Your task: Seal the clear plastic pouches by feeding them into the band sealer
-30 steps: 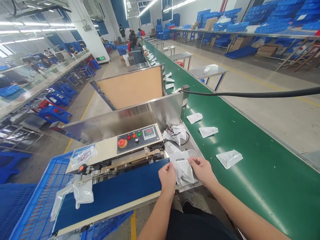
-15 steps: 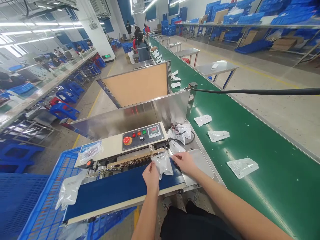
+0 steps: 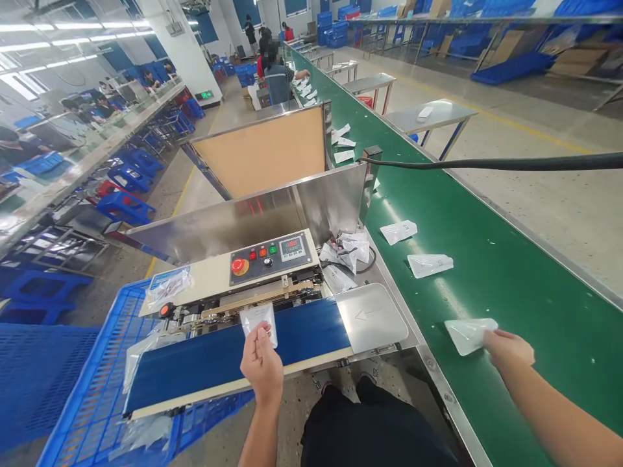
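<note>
In the head view, my left hand (image 3: pixel 263 363) pinches the lower edge of a small white plastic pouch (image 3: pixel 254 316), whose top edge is at the band sealer's sealing track. The blue belt (image 3: pixel 311 329) of the sealer runs beneath it. Out to the right, my right hand (image 3: pixel 511 349) has its fingers closed on the right end of another white pouch (image 3: pixel 468 334) on the green conveyor (image 3: pixel 525 389). My right hand is slightly blurred. The control panel (image 3: pixel 267 259) with a red stop button sits behind the sealer's belt.
More white pouches (image 3: pixel 430 264) lie along the conveyor, and several are heaped beside a metal plate (image 3: pixel 372 318). A blue crate (image 3: pixel 92 389) stands under the sealer's left end. A black cable (image 3: pixel 487 163) crosses above the conveyor. Other people (image 3: pixel 277 74) sit far ahead.
The pouch in my left hand has moved left along the sealer. My right hand has left the sealer and reached right to a pouch on the conveyor. The pouch at the sealer's left end has dropped lower.
</note>
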The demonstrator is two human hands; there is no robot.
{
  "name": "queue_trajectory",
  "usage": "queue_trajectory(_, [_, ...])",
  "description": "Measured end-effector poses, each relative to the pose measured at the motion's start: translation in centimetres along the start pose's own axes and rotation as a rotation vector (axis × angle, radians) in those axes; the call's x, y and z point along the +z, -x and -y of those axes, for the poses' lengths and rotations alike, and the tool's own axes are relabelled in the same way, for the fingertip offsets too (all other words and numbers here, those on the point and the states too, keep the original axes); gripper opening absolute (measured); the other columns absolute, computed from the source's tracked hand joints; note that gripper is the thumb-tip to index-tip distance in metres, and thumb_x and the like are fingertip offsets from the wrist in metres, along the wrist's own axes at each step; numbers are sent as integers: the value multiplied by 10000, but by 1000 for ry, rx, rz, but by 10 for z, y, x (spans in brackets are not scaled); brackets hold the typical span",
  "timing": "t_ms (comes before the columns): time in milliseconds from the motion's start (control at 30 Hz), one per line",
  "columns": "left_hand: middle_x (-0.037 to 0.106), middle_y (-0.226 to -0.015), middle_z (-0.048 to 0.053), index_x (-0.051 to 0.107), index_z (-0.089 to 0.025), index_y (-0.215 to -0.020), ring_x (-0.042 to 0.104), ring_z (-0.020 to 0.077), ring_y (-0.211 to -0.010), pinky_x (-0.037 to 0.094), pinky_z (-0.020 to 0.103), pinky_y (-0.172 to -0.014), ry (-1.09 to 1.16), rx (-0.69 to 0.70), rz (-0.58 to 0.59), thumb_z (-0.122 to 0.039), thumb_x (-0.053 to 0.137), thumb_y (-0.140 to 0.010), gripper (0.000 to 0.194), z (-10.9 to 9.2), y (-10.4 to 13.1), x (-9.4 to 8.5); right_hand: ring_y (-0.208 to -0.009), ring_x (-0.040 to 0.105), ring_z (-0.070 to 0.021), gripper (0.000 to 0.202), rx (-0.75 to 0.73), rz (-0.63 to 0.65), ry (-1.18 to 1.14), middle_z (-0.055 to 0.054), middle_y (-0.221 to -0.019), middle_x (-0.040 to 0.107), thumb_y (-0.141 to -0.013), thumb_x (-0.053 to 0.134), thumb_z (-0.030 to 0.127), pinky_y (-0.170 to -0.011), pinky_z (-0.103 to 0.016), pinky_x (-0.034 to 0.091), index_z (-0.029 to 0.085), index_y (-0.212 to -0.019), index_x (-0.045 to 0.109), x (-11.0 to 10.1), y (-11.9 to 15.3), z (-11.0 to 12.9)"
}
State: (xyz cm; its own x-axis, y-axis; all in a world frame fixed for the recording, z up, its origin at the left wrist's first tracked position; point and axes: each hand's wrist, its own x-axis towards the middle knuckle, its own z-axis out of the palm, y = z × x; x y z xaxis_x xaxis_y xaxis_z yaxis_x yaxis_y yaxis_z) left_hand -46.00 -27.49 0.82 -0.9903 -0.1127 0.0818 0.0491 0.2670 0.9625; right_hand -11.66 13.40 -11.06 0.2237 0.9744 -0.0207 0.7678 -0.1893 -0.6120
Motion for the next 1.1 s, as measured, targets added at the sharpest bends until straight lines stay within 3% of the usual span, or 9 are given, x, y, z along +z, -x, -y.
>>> queue_trajectory(67, [818,-1024,141,818,-157,-1075,781,292,-961,639,422,-906,17,31,106,-574,679,-955,455,-4,9,17,-736,679,-377,294,182,77,16,-171,-729,667,-733,677,502,-719,-541,504,229,-815,755,-4,7,10])
queue_trajectory(133, [818,-1044,149,824,-168,-1081,781,298,-982,640,427,-912,37,67,253,-567,690,-960,438,-9,22,37,-840,707,-350,380,170,103,-35,-163,-867,731,-745,690,507,-837,-504,544,197,-955,761,-9,20,31])
queue_trajectory(300, [811,-1182,169,838,-211,-1163,761,337,-1108,607,470,-1012,49,232,689,-524,691,-984,390,-35,65,95,-791,716,-252,698,-313,55,-323,-102,-981,765,-780,744,679,-880,-433,596,185,-1270,691,-35,86,103])
queue_trajectory(400, [782,-1301,168,809,-221,-1281,720,360,-1224,559,489,-1094,102,293,834,-535,695,-982,448,-52,83,121,-779,706,-220,578,-501,215,-452,-89,-964,768,-831,775,665,-846,-388,616,211,-1186,736,-46,139,143])
queue_trajectory(467, [811,-1198,146,823,-214,-1237,747,331,-1109,584,433,-1007,122,278,894,-542,633,-1021,436,-57,89,129,-758,702,-209,526,-536,405,-566,-83,-945,771,-842,801,638,-799,-365,627,218,-1155,748,-47,168,162])
queue_trajectory(600, [756,-777,68,837,-178,-925,665,222,-715,524,296,-685,121,102,859,-588,533,-1061,528,-48,88,121,-853,747,-241,514,-484,673,-738,-116,-1026,796,-912,722,657,-793,-370,639,216,-1174,764,-39,193,176])
queue_trajectory(700, [753,-779,71,826,-165,-897,648,220,-712,505,285,-666,137,-33,742,-656,583,-1010,560,-36,84,108,-925,752,-267,498,-491,728,-635,-119,-1107,808,-923,685,662,-840,-389,629,226,-1133,806,-29,195,175])
queue_trajectory(833, [767,-821,82,840,-163,-894,649,224,-744,510,285,-684,153,-108,690,-688,650,-947,560,-23,80,100,-775,711,-257,434,-520,876,-464,-79,-851,798,-887,703,635,-732,-359,582,221,-902,831,-9,199,175])
queue_trajectory(1100, [699,-687,51,829,-115,-801,625,191,-635,492,288,-582,327,-614,464,-579,892,-692,481,2,45,124,-523,576,-160,353,-122,902,-524,-6,-562,627,-798,737,504,-532,-272,475,218,-625,624,39,201,197])
